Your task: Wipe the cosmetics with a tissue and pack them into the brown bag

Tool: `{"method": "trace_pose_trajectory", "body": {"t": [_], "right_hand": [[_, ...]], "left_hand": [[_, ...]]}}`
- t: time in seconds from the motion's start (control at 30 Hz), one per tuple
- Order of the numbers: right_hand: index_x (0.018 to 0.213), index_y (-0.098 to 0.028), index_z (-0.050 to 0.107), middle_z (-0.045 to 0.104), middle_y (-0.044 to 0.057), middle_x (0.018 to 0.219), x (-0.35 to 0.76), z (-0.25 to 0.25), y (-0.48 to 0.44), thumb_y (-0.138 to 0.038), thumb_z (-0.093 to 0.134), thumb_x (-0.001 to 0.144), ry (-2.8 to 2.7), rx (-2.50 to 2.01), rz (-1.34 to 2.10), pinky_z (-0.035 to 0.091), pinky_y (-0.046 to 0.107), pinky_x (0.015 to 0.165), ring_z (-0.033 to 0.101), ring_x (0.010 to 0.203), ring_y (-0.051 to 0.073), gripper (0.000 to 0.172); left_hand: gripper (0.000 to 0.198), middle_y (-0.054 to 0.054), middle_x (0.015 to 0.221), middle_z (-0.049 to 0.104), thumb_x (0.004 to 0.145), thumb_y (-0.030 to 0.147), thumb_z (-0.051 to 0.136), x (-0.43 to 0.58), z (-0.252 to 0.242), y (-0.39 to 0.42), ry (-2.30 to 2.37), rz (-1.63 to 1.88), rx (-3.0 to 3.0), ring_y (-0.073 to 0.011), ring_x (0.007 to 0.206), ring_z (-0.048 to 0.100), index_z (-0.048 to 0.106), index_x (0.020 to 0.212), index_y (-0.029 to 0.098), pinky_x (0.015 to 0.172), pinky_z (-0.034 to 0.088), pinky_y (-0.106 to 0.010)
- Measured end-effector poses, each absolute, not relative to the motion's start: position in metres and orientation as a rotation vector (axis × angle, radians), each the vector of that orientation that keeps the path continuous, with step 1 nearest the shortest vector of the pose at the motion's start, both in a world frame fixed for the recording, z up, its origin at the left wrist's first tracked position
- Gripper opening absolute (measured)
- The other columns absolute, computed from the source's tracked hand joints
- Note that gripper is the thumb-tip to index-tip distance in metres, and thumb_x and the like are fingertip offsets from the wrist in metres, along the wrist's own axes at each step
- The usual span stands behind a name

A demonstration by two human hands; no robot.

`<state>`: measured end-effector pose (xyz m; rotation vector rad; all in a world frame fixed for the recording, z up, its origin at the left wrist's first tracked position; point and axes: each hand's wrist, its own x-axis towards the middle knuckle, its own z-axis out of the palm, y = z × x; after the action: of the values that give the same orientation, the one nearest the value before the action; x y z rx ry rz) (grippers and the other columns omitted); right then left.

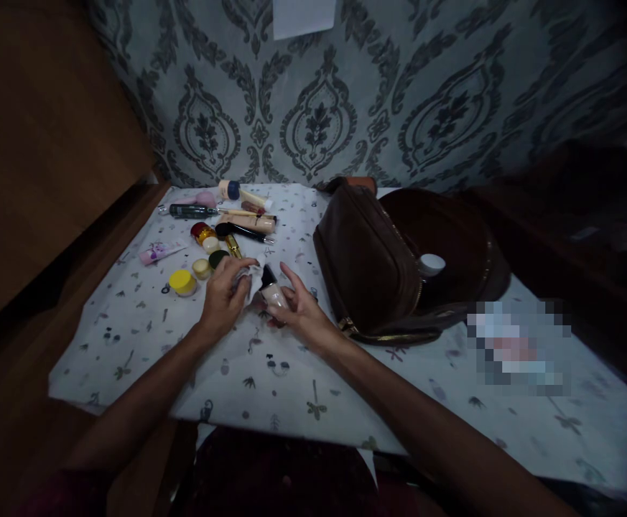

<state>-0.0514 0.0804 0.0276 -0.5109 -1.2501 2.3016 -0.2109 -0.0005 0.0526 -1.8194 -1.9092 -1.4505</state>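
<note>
My right hand (305, 312) grips a small bottle (274, 295) with a pale body and a black cap, which looks like foundation. It is held tilted above the table. Pinched in my left hand (224, 294) is a crumpled white tissue (253, 278), close against the bottle's cap. I cannot tell whether tissue and cap touch. Just beyond my left hand are a dark green round lid (217, 258) and a small cream jar (202, 269). A yellow-lidded jar (182, 282) stands to the left of that hand.
Several cosmetics lie behind, among them a black brush (248, 233), a beige tube (245, 223), a dark green bottle (192, 211) and a pink-white tube (161, 251). A brown leather bag (367, 266) fills the right side, with a white round lid (432, 265) on it. The patterned wall borders the back.
</note>
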Motion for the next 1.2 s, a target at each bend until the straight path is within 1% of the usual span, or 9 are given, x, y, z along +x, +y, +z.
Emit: {"method": "trace_pose_trajectory", "body": {"t": [0.03, 0.1, 0.2, 0.3, 0.5, 0.7, 0.9, 1.1, 1.2], "right_hand": [[0.147, -0.033, 0.037, 0.067, 0.001, 0.108, -0.052, 0.027, 0.080, -0.020, 0.083, 0.067, -1.318, -0.518, 2.241, 0.058, 0.028, 0.069, 0.067, 0.096, 0.020, 0.093], [0.137, -0.027, 0.052, 0.066, 0.004, 0.120, -0.053, 0.025, 0.080, -0.017, 0.082, 0.065, -1.428, -0.511, 2.126, 0.055, 0.031, 0.086, 0.063, 0.110, 0.022, 0.078], [0.122, -0.024, 0.064, 0.063, 0.003, 0.130, -0.054, 0.026, 0.082, -0.008, 0.078, 0.063, -1.510, -0.489, 2.009, 0.037, 0.035, 0.112, 0.053, 0.126, 0.022, 0.063], [0.124, -0.024, 0.063, 0.063, 0.002, 0.129, -0.053, 0.027, 0.083, -0.006, 0.075, 0.063, -1.542, -0.500, 2.002, 0.032, 0.037, 0.115, 0.054, 0.125, 0.022, 0.065], [0.122, -0.025, 0.064, 0.066, 0.001, 0.113, -0.053, 0.027, 0.079, -0.013, 0.081, 0.057, -1.477, -0.585, 2.090, 0.042, 0.034, 0.104, 0.057, 0.116, 0.020, 0.068], [0.088, -0.022, 0.070, 0.069, 0.000, 0.087, -0.058, 0.034, 0.076, -0.029, 0.072, 0.071, -1.058, -0.456, 2.326, 0.051, 0.028, 0.078, 0.062, 0.089, 0.018, 0.018], [0.095, -0.022, 0.072, 0.068, -0.001, 0.087, -0.055, 0.039, 0.081, -0.046, 0.071, 0.081, -0.779, -0.634, 2.415, 0.051, 0.025, 0.071, 0.061, 0.079, 0.014, 0.028], [0.090, -0.022, 0.072, 0.070, -0.002, 0.082, -0.055, 0.036, 0.087, -0.030, 0.079, 0.073, -0.768, -0.675, 2.322, 0.044, 0.017, 0.051, 0.061, 0.071, 0.011, 0.021], [0.093, -0.021, 0.071, 0.072, -0.001, 0.081, -0.055, 0.037, 0.086, -0.025, 0.079, 0.072, -0.778, -0.668, 2.335, 0.048, 0.018, 0.053, 0.065, 0.073, 0.012, 0.023]], "left_hand": [[0.024, -0.004, 0.097, 0.061, 0.091, 0.012, 0.052, -0.212, 0.052, 0.000, -1.905, -1.457, -1.811, -0.0183, 0.093, 0.059, 0.064, 0.110, 0.018, 0.082, 0.051, -0.032], [0.024, -0.004, 0.095, 0.059, 0.091, 0.011, 0.051, -0.214, 0.051, 0.001, -1.891, -1.460, -1.812, -0.0178, 0.091, 0.059, 0.066, 0.109, 0.018, 0.080, 0.051, -0.032], [0.027, -0.004, 0.094, 0.057, 0.092, 0.010, 0.049, -0.215, 0.049, 0.001, -1.872, -1.412, -1.845, -0.0170, 0.089, 0.057, 0.068, 0.109, 0.019, 0.078, 0.050, -0.031], [0.030, -0.005, 0.096, 0.055, 0.092, 0.008, 0.048, -0.214, 0.049, 0.000, -1.875, -1.328, -1.874, -0.0174, 0.091, 0.056, 0.068, 0.111, 0.019, 0.078, 0.050, -0.032], [0.033, -0.006, 0.099, 0.052, 0.091, 0.006, 0.045, -0.210, 0.044, -0.001, -1.857, -1.207, -1.924, -0.0175, 0.092, 0.054, 0.066, 0.114, 0.018, 0.078, 0.050, -0.032], [0.033, -0.008, 0.104, 0.051, 0.093, 0.007, 0.042, -0.202, 0.040, -0.003, -1.762, -1.095, -2.046, -0.0180, 0.094, 0.053, 0.063, 0.115, 0.018, 0.078, 0.050, -0.032], [0.028, -0.007, 0.103, 0.053, 0.094, 0.008, 0.040, -0.186, 0.042, -0.009, -1.614, -0.930, -2.166, -0.0188, 0.091, 0.052, 0.059, 0.111, 0.019, 0.070, 0.048, -0.029], [0.024, -0.009, 0.100, 0.058, 0.097, 0.011, 0.040, -0.175, 0.046, -0.013, -1.405, -0.725, -2.216, -0.0209, 0.091, 0.055, 0.057, 0.111, 0.018, 0.067, 0.051, -0.030], [0.014, -0.009, 0.099, 0.061, 0.096, 0.013, 0.048, -0.173, 0.048, -0.013, -1.275, -0.659, -2.210, -0.0208, 0.091, 0.057, 0.059, 0.105, 0.015, 0.070, 0.054, -0.032]]}}
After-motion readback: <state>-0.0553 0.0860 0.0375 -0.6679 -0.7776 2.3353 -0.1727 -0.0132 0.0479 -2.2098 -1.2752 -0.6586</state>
